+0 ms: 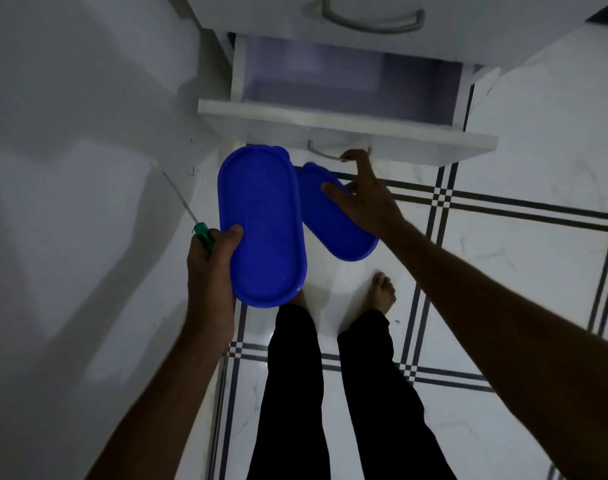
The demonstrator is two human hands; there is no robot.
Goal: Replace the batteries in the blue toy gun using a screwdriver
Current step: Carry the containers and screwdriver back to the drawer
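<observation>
My left hand grips a green-handled screwdriver, its thin shaft pointing up and left. The thumb of that hand also pinches a large blue oval plastic lid or box at its left edge. My right hand holds a second, smaller-looking blue oval piece with the thumb on top. One finger of that hand is hooked at the metal handle of an open white drawer. No blue toy gun or batteries are in view.
The drawer sticks out over the floor in front of me, and its inside looks dim and bluish. Above it is a shut drawer with a curved handle. A white wall runs along the left. My bare feet stand on white tiles with dark lines.
</observation>
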